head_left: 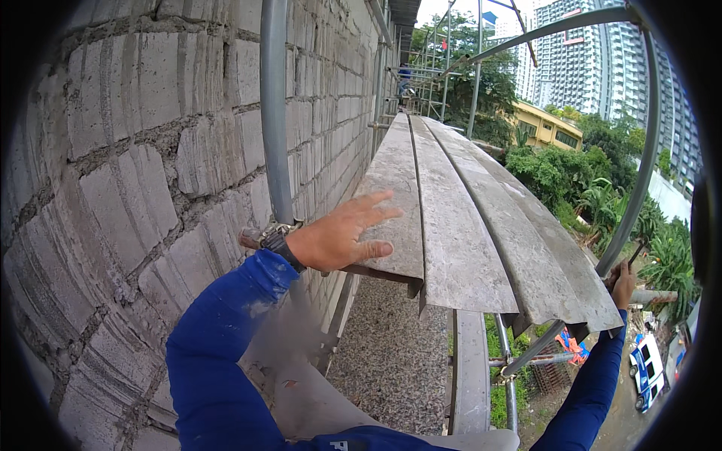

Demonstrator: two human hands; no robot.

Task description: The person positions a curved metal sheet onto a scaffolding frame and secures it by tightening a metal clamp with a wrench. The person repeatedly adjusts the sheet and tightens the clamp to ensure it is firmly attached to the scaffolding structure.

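My left hand [335,237], dusty and with a dark watch at the wrist, is open with fingers spread. It is over the near end of the leftmost grey metal scaffold plank [395,180], beside an upright steel tube [274,113]; whether the palm touches the plank I cannot tell. Far to the right, my right hand [621,284] is closed next to a curved scaffold tube [639,188]. A thin dark stick-like thing [638,252] juts up from its fingers; most of it is hidden. Both arms wear blue sleeves.
A rough block wall [128,188] rises along the left. Several planks run side by side into the distance. Below their near ends show gravelly ground [391,353], a lower plank [471,376] and cross tubes. A white and blue vehicle [647,368] stands far down at right.
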